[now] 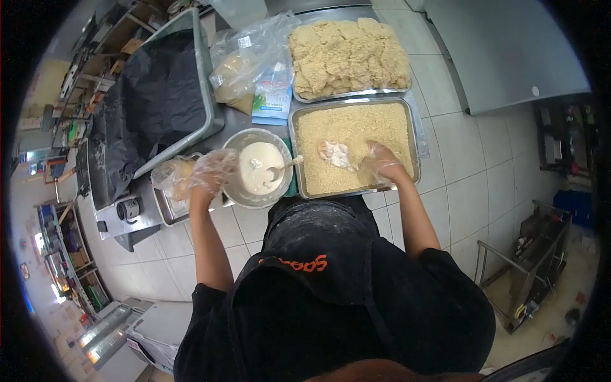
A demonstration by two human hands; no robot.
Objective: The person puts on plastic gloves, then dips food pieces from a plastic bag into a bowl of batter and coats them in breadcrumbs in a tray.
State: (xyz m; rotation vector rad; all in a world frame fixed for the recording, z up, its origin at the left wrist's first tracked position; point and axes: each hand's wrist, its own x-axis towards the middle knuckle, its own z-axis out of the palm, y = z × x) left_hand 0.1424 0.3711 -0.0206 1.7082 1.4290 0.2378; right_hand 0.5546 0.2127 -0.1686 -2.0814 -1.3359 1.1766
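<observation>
My left hand, in a clear plastic glove, hovers at the left rim of a round metal bowl. Its fingers look loosely apart and hold nothing I can see. White batter fills the bowl, and a ladle rests in it with its handle over the right rim. My right hand, also gloved, has its fingers spread in the pale breadcrumbs of a metal tray. Just left of those fingers lies a white, batter-coated piece of food, partly crumbed.
Behind the crumb tray stands another tray heaped with breaded pieces. Clear plastic bags and a blue-white packet lie beyond the bowl. A grey tub lined with black plastic stands left. A small metal tray sits near my left hand.
</observation>
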